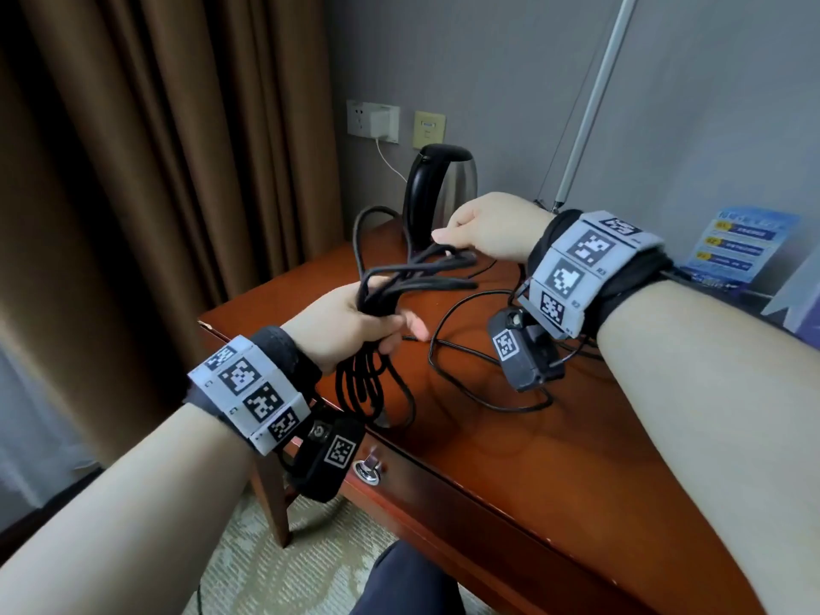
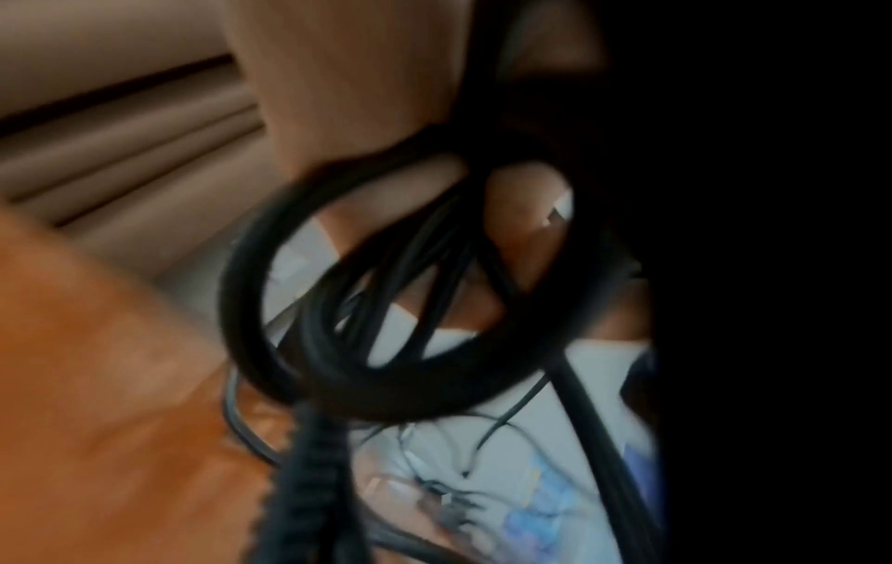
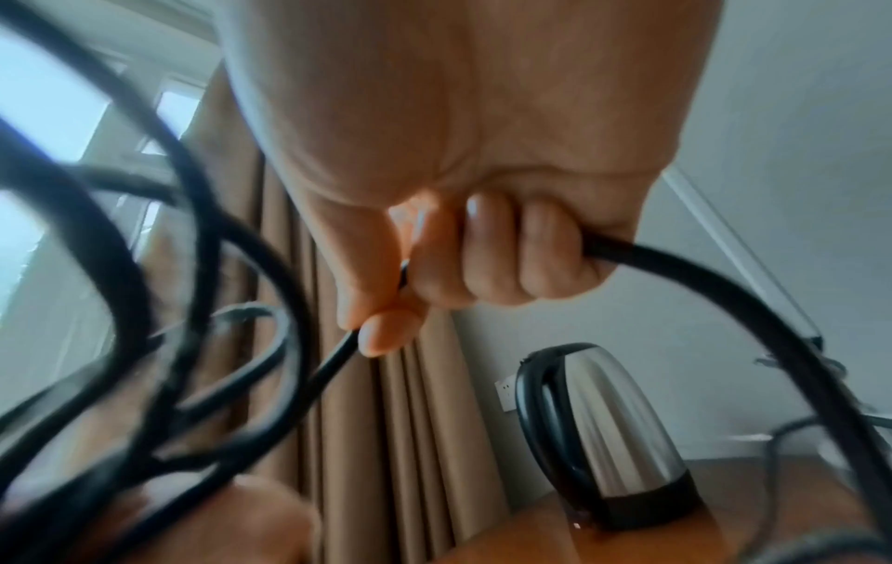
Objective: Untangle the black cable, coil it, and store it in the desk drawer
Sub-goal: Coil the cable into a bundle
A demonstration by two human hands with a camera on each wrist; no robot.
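A reddish wooden desk [image 1: 510,459] is seen set against brown curtains [image 1: 177,148] and a grey wall, its drawer [image 1: 466,517], fitted with a metal lock [image 1: 367,471], kept closed at the front edge. A steel kettle [image 1: 439,193] with a black handle is stood upright at the desk's back corner, near a wall socket [image 1: 372,119] where a white charger is plugged in. A blue leaflet [image 1: 736,246] is propped at the far right. Above the desktop, the black cable [image 1: 377,295] is held up in a bundle of loops, one strand trailing down onto the wood. The bundle is gripped at its middle by the left hand [image 1: 350,326], fingers curled tightly around it. A single strand is clamped in the right hand [image 1: 488,228], thumb pressed to the closed fingers [image 3: 507,259].
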